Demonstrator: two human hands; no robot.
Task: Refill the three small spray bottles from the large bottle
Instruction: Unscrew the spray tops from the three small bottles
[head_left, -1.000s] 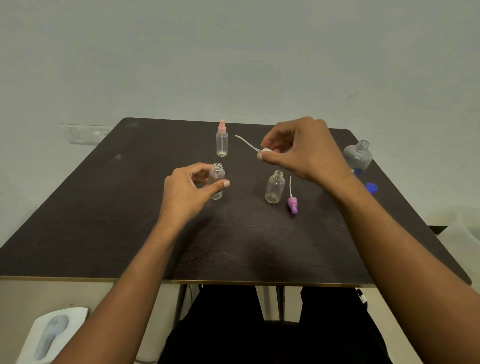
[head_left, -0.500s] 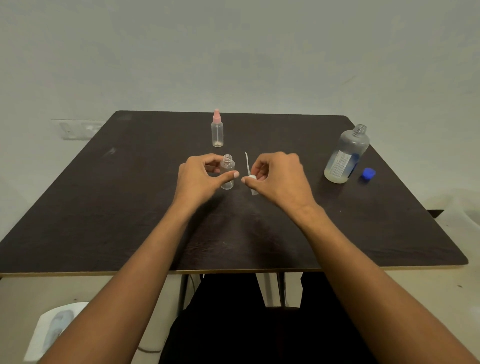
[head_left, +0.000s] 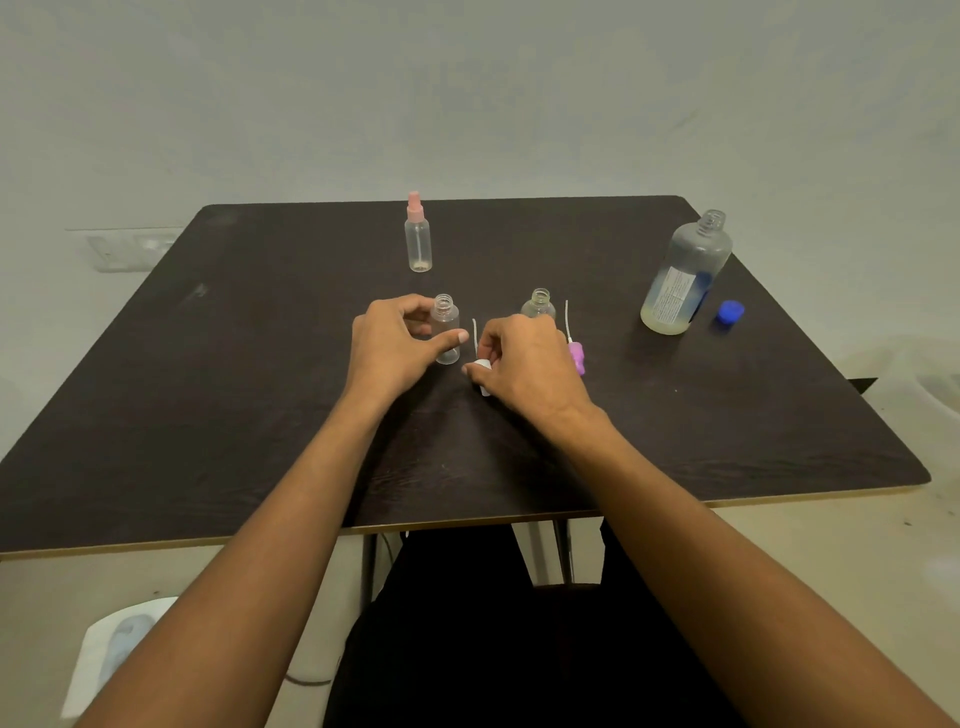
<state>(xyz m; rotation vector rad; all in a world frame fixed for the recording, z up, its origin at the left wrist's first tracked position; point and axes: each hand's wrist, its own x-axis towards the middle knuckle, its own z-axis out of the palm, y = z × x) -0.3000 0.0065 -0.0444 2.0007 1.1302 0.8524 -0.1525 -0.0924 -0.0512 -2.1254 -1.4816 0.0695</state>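
Small spray bottle (head_left: 447, 332), open, clasped by your left hand (head_left: 387, 348); your right hand (head_left: 524, 364) pinches the white spray head (head_left: 483, 366). Its knuckles may topple the 2nd open bottle (head_left: 540, 304), just behind.

Legible text: none. Large bottle (head_left: 685, 273), near the right edge of the surface (head_left: 260, 415): one white printed label (head_left: 672, 293) on its side, lines too small and blurred to read.

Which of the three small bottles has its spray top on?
The far bottle, pink-topped, standing alone. The left bottle, gripped by the left hand, and the right bottle, behind the right hand pinching a white spray top, show bare threaded necks.
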